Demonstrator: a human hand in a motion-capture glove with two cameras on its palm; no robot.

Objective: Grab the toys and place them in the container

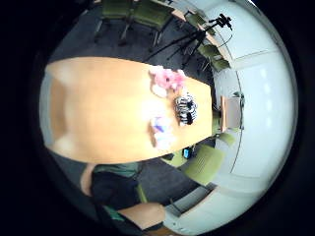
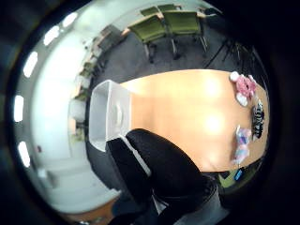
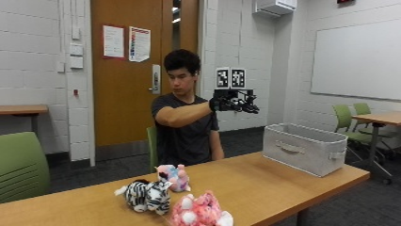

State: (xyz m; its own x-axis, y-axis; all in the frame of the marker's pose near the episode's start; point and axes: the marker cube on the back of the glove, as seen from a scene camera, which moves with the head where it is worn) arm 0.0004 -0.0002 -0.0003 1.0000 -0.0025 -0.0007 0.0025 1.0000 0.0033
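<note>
Three plush toys lie together on the wooden table (image 3: pixel 263 183): a zebra (image 3: pixel 147 195), a pink and white one (image 3: pixel 200 212) at the near edge, and a pastel pink and blue one (image 3: pixel 173 176) behind the zebra. The same toys show in the palm views: zebra (image 1: pixel 186 108), pink toy (image 1: pixel 167 80), pastel toy (image 1: pixel 160 130). A grey fabric container (image 3: pixel 304 148) stands at the table's far right end. My gloved right hand (image 3: pixel 235 103) is raised at shoulder height above the table, between toys and container, fingers extended and holding nothing.
Green chairs (image 3: pixel 22 165) stand at the left and at the back right beside another table (image 3: pixel 376 117). A camera tripod (image 1: pixel 197 37) stands on the floor beyond the toy end of the table. The person sits behind the table.
</note>
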